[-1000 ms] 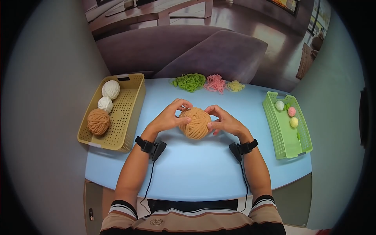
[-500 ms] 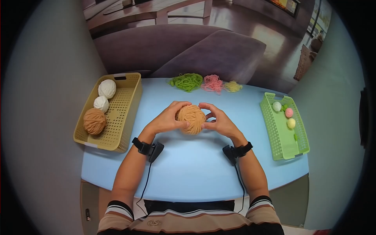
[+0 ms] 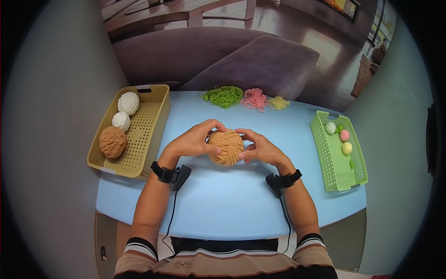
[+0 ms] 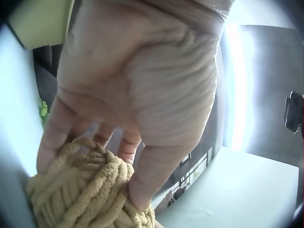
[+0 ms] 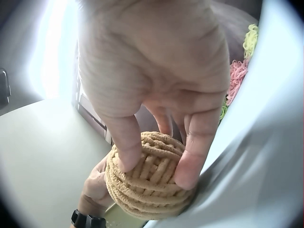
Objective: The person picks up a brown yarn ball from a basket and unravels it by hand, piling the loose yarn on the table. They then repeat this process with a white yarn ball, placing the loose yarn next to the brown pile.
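Observation:
A tan yarn ball is held between both hands over the middle of the blue table. The left hand grips its left side, thumb on the front and fingers curled over the top. On the other side the right hand pinches the ball with thumb and fingertips. The left wrist view shows the thick strands of the ball under the left thumb and fingers. In the right wrist view, thumb and index finger press the wound surface of the ball.
At the left stands a tan basket with two white balls and a brown ball. A green basket at the right holds several small balls. Green, pink and yellow yarn lie along the back edge.
The ball has turned between the hands and moved slightly left since the first frame. The fingers have shifted their hold on it.

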Demonstrator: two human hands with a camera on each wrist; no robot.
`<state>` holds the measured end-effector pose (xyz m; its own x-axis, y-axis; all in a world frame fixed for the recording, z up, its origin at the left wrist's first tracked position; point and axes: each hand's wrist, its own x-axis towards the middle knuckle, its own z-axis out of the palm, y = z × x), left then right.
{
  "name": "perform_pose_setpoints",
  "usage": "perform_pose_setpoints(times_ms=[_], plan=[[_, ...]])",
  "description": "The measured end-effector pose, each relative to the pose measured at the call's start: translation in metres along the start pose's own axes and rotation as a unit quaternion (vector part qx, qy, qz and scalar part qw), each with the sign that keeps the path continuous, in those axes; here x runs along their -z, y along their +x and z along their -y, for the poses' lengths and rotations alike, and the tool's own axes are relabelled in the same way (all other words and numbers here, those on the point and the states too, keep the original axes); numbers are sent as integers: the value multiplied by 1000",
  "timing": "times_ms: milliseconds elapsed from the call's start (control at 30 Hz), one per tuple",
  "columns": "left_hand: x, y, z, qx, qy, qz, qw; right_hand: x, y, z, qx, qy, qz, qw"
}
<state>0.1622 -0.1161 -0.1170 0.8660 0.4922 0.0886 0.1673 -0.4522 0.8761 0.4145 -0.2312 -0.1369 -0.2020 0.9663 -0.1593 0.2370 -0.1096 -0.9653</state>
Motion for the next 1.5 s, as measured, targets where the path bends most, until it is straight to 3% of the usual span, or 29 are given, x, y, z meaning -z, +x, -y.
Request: perform_pose_setpoints(times_ms=[67, 167, 267, 467, 667, 867, 1067, 1500], plan=[[-1, 0, -3, -6, 12, -21, 1000, 2, 2, -1, 39, 4, -33, 999], [-1, 7, 14, -78, -31, -75, 994, 5, 6, -8, 67, 19, -65, 995], [-5, 7, 20, -40, -18, -69, 997, 3, 8, -13, 60, 26, -69, 996], [-8, 10, 21, 66, -114, -87, 987, 1, 8, -10, 53, 14, -75, 996], [-6, 12, 22, 93, -166, -101, 976, 2, 6, -10, 62, 9, -72, 995], [4, 5, 12, 114, -148, -57, 981, 3, 6, -8, 58, -5, -70, 996], [8, 0, 4, 87, -67, -46, 993, 6, 7, -12, 44, -13, -85, 995], [2, 2, 12, 24, -27, -49, 998, 9, 11, -20, 28, 15, -110, 993]])
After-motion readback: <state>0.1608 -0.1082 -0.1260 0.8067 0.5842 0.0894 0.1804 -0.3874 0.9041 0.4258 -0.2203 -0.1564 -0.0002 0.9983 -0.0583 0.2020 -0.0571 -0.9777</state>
